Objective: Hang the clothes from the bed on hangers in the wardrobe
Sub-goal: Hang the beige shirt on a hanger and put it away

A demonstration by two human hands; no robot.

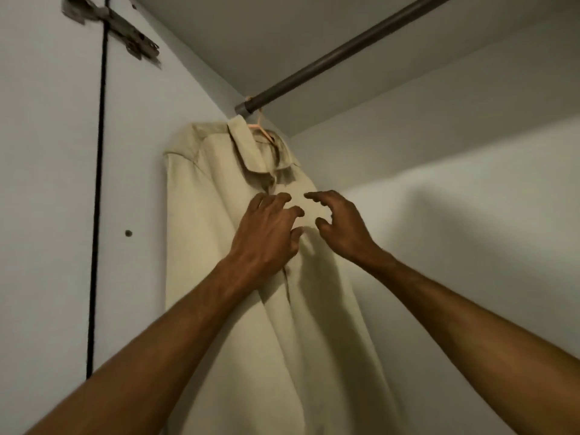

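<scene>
- Count: one beige collared shirt [219, 246], one pink hanger [263, 130], one dark rail [345, 51], two hands of yours in view.
- The shirt hangs on the hanger inside the wardrobe [470, 221]. It sits at the left end of the rail, close against the left side wall, with the collar up and the front placket facing you.
- Only the hanger's hook and one arm show above the collar; the rest is hidden inside the shirt.
- Your left hand [266, 230] lies over the shirt front just below the collar, fingers bent and slightly apart. The thumb meets a fold of cloth, but I cannot tell whether it pinches the fabric or merely touches it.
- Your right hand [340, 224] is just beside the left, fingers half-curled and spread, thumb apart from the forefinger, gripping nothing.
- Other fittings: one metal hinge [113, 25] at upper left and one small dark stud [128, 233] on the left panel.
</scene>
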